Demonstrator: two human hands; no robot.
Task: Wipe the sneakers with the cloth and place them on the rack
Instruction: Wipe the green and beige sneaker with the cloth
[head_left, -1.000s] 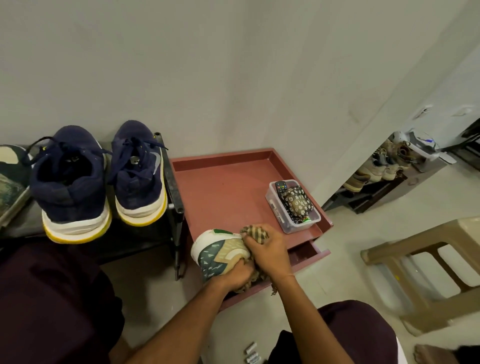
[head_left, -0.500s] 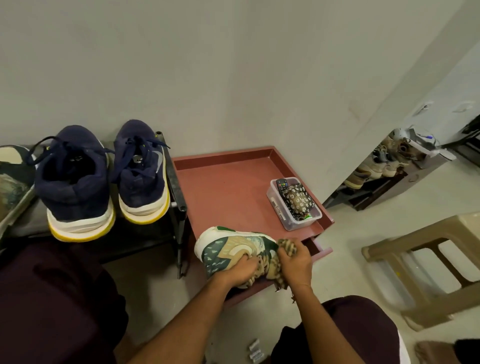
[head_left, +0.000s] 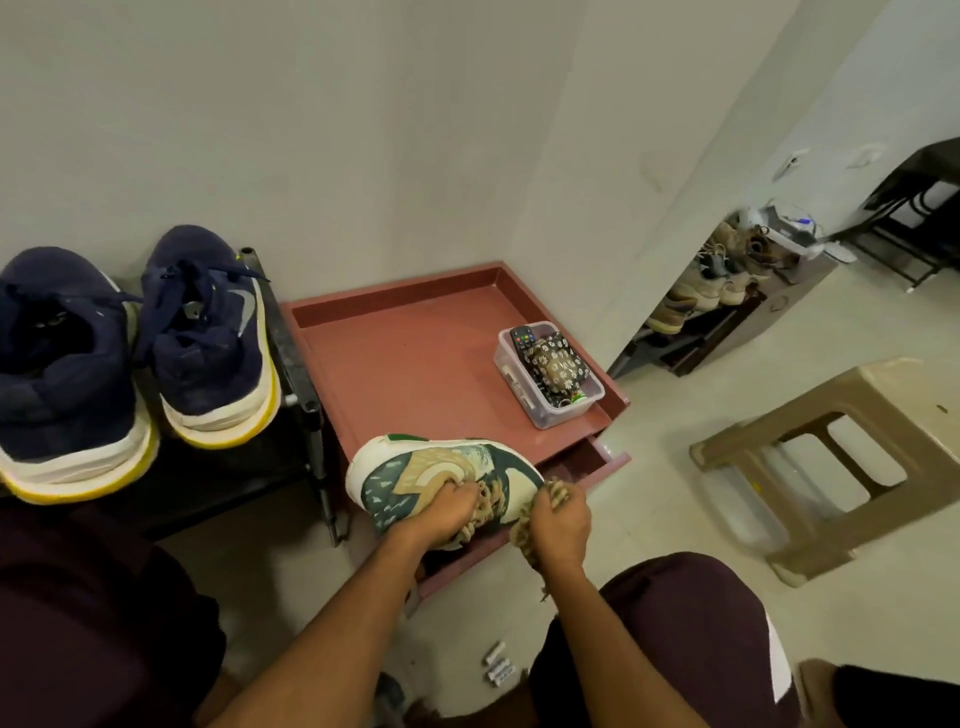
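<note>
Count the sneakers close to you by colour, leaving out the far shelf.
Navy sneakers on the black rack: 2
Green patterned sneaker, held by the left hand, cloth in the right hand: 1
Total: 3

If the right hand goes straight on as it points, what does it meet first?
The right hand, gripping the cloth, would probably meet the sneaker first; depth is unclear.

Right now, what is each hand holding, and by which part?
The left hand grips the green patterned sneaker at its laces, over the top. The right hand holds the cloth bunched, pressed to the sneaker's right end.
</note>
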